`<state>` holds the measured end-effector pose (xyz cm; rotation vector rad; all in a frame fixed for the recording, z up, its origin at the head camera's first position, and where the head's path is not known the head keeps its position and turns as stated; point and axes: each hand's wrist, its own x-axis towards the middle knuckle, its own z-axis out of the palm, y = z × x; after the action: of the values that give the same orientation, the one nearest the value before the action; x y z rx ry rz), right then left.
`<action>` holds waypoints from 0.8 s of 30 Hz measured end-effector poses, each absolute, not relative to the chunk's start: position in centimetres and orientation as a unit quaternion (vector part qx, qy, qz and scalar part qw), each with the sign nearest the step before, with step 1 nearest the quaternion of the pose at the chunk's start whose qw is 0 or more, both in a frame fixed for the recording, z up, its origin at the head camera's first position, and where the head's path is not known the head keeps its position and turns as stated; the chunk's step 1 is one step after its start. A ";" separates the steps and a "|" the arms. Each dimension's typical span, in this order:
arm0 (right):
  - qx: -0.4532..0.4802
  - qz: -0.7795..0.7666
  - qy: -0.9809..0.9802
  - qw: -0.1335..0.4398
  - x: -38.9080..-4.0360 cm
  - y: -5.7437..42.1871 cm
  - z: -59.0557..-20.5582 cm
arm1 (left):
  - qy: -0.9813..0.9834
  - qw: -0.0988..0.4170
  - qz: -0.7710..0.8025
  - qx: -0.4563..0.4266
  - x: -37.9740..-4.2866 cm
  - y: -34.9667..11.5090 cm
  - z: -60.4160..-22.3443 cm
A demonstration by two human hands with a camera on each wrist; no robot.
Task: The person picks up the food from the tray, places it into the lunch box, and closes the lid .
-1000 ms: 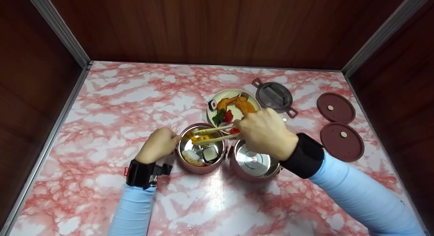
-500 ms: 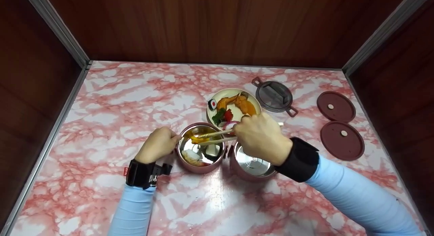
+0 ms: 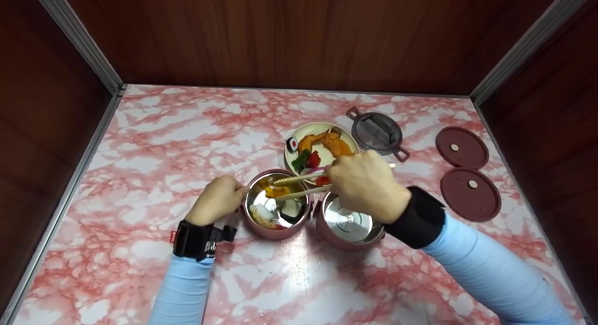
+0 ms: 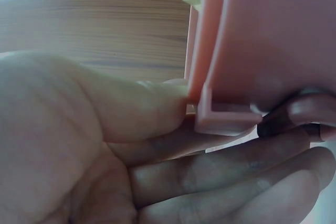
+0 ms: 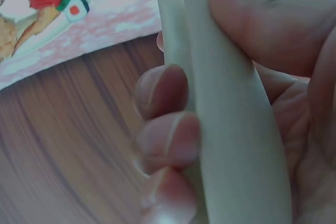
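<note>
My left hand grips the left side of a pink pot with a shiny metal inside. In the left wrist view its thumb lies at the pot's rim and its fingers are under a side handle. My right hand holds pale tongs, whose spread tips reach into this pot. A yellow food piece lies by the tips; whether they touch it I cannot tell. Also inside are a white-and-black piece and pale, noodle-like food.
A second pink pot stands right of the first, partly under my right hand. Behind them is a cream plate of several toy foods. A dark lid with two handles and two maroon discs lie at the right.
The tongs' tips drew closer together half a second ago and are now spread again around the yellow piece. My right hand shifted slightly left, then back right. My left hand stays put.
</note>
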<state>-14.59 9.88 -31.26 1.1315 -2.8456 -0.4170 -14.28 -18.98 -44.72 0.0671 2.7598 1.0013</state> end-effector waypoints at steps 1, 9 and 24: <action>0.364 -0.131 -0.922 0.029 -14.7 10.2 -31.0 | 0.936 0.099 0.337 0.025 -14.3 -19.0 -44.7; 0.278 -0.016 -0.959 0.049 -15.7 14.5 -30.0 | 0.936 0.099 0.336 0.022 -14.3 -19.0 -44.7; 0.111 0.190 -0.971 0.095 -17.6 24.7 -38.0 | 0.934 0.101 0.343 0.018 -14.3 -18.9 -44.8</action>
<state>-17.65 24.74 -38.00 0.3295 -2.8777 0.5623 -14.27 -18.93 -44.78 0.0531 2.7599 1.0123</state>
